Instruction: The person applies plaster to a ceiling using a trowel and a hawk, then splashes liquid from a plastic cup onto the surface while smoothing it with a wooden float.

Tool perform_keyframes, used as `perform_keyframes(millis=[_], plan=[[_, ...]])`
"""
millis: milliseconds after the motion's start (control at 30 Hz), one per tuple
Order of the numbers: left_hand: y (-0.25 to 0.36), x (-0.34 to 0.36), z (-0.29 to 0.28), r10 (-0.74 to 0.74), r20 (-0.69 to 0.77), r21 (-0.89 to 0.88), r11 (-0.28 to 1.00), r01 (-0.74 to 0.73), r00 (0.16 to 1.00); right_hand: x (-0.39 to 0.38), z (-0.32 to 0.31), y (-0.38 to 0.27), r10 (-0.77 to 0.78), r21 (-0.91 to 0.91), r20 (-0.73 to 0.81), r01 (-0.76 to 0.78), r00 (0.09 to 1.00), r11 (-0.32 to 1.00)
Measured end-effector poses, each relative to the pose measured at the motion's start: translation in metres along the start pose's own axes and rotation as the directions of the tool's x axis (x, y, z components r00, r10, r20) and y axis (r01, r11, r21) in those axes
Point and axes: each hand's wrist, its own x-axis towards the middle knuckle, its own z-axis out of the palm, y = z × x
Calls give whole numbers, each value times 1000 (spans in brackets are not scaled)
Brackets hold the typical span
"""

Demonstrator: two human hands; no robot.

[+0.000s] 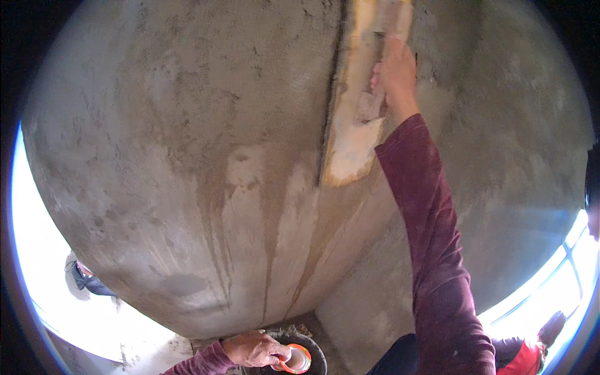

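Observation:
My right hand (398, 72) is raised, its fingers wrapped round the handle of a long, yellowish-white plastering float (352, 153). The float stands nearly upright with its face toward the grey plastered wall (187, 81); the hand and its upper part are slightly blurred. Low in the picture, my left hand (253, 349) grips a small orange-rimmed cup (299, 359) by its near side. The cup's pale inside faces up, and it is over a dark bucket (320, 350). What the bucket holds is mostly hidden.
Wet dark streaks (269, 275) run down the wall below the float. A second wall face (500, 156) meets it at a corner on the right. Another person's red sleeve (525, 357) and hand (552, 327) show at lower right. A dark shape (94, 284) lies outside at left.

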Motion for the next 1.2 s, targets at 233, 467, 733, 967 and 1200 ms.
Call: perform_keyframes(millis=[233, 467, 733, 967, 1200], plan=[[11, -6, -2, 130, -164, -5, 991, -133, 978, -169, 69, 20, -116, -116, 168, 136, 979, 984], [6, -34, 19, 224, -343, 190, 968, -166, 912, -133, 20, 23, 44, -172, -22, -47, 999, 984], [-1, -7, 13, 162, -124, 17, 987, -161, 979, 15, 95, -88, -78, 83, 94, 70, 993, 994], [27, -7, 8, 133, -169, 100, 988, -117, 977, -204, 143, -24, -326, -178, 549, 488, 770, 854], [46, -27, 12, 158, -261, 102, 985, -136, 952, -157, 136, -65, -181, -253, 276, 253, 944, 934]])
